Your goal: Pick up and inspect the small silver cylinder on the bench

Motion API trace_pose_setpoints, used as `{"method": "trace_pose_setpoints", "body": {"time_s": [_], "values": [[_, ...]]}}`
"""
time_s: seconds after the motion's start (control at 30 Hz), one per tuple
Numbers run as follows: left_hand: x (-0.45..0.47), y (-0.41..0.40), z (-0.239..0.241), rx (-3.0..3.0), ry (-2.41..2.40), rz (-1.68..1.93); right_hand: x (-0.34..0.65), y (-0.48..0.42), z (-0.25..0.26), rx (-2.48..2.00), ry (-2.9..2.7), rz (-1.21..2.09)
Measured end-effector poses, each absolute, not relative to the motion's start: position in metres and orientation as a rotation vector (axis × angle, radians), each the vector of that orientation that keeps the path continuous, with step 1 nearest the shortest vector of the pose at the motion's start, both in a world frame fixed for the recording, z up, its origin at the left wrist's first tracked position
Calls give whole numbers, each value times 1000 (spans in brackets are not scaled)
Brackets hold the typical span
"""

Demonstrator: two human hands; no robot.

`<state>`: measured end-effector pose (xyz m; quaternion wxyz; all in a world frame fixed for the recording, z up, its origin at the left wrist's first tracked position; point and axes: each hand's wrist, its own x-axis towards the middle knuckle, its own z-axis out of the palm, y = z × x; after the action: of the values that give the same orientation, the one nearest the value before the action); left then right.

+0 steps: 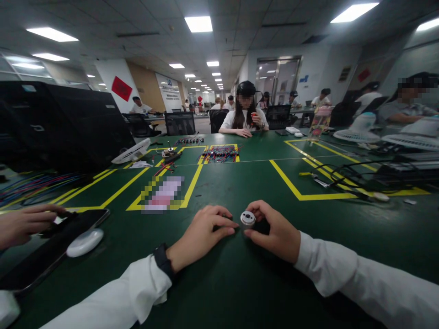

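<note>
A small round silver and black motor-like part [247,219] stands on the green table [240,183] right in front of me. My right hand [274,233] curls around it, thumb and forefinger pinching its sides. My left hand [200,235] rests on the table just left of the part, fingertips reaching toward it and touching a dark piece beside it. Both of my arms wear white sleeves, and a black band sits on my left wrist.
Another person's hand [24,224] works at the left by a black phone [51,249] and a white oval case [84,242]. Coloured wires [219,153], tools [317,179] and cables [360,176] lie between yellow tape lines. A person [244,114] sits across the table.
</note>
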<state>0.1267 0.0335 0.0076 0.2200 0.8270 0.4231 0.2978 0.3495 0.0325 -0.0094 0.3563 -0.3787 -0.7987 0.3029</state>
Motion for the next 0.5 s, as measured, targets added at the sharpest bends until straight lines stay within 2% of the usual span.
{"method": "trace_pose_setpoints", "body": {"time_s": [0.13, 0.3, 0.37, 0.5], "values": [[124, 31, 0, 2350, 1179, 699, 348, 32, -10, -976, -2067, 793], [112, 34, 0, 1829, 1167, 1038, 367, 34, -9, -1014, -1835, 800], [99, 35, -4, 1594, 1182, 1189, 394, 38, -12, -1089, -1711, 657], [66, 28, -8, 1301, 1187, 1331, 488, 45, -23, -1379, -1568, 147]]}}
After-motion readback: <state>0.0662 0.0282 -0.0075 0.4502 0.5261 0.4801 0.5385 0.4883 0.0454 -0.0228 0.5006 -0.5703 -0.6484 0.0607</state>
